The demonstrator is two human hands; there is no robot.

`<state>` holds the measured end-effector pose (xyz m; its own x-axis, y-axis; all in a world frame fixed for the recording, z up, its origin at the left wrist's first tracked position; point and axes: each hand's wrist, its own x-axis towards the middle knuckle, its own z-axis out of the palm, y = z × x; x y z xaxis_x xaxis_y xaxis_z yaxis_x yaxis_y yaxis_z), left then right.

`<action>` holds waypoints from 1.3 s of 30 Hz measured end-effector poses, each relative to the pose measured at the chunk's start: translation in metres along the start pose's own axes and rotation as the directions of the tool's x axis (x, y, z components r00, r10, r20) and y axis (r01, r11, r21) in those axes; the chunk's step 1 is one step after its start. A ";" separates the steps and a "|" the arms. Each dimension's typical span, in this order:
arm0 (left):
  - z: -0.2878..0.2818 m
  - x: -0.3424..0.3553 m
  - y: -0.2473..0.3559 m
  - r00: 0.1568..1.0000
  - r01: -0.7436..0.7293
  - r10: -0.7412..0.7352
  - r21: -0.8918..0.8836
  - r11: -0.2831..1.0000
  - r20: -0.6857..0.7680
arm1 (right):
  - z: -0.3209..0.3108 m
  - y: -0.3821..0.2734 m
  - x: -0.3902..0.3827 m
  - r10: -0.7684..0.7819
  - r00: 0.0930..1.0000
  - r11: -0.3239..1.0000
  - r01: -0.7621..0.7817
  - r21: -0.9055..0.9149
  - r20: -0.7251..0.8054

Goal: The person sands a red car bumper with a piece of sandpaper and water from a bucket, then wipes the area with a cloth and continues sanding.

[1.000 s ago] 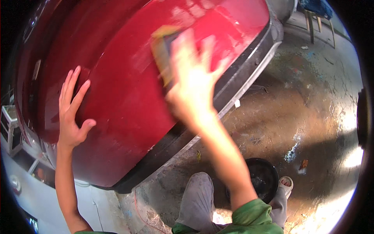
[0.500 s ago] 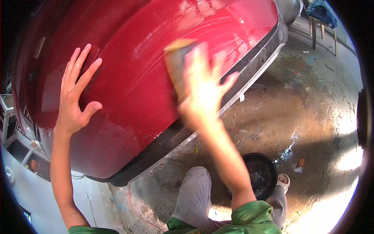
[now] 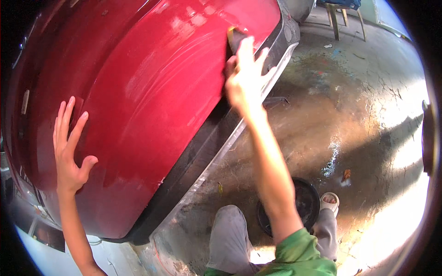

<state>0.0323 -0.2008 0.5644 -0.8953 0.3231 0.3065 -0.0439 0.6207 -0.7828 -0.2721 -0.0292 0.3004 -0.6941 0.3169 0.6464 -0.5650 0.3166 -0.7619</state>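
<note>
A red car body panel (image 3: 152, 106) with wet streaks and a satin shine fills the left and middle. My right hand (image 3: 244, 85) reaches far out along its lower edge, holding a dark pad with a yellow edge (image 3: 236, 39) against the paint. Part of the pad is hidden beneath the fingers, so its exact kind is unclear. On the left, my left hand (image 3: 70, 152) rests on or just over the panel, fingers spread, holding nothing. Below the red paint runs black and grey lower trim (image 3: 195, 147).
A round black basin (image 3: 309, 202) stands on the stained concrete floor (image 3: 322, 138) beside my foot in a light sandal (image 3: 329, 201). My bent knee (image 3: 230, 221) is near the car's trim. A chair (image 3: 338, 18) with blue cloth stands at the far right.
My right hand has pushed the pad farther away along the panel, toward its far end by the trim. The left hand stays spread at the panel, and the whole view has shifted.
</note>
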 end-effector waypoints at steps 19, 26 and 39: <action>-0.008 -0.002 -0.002 0.999 0.034 -0.031 -0.079 0.996 0.039 | -0.022 -0.057 -0.017 -0.141 0.942 0.980 0.090 0.175 0.305; -0.005 0.005 0.003 1.000 0.015 -0.014 -0.120 0.993 0.009 | 0.001 -0.008 0.066 -0.116 0.993 0.993 0.115 0.039 0.023; -0.011 -0.005 0.001 0.998 0.058 -0.056 -0.101 0.993 0.023 | -0.011 -0.044 0.020 -0.165 0.950 0.984 0.178 -0.026 0.267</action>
<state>0.0417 -0.1942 0.5683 -0.9016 0.2708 0.3373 -0.0509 0.7078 -0.7046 -0.2562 -0.0266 0.3474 -0.6851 0.0105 0.7284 -0.6675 0.3914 -0.6334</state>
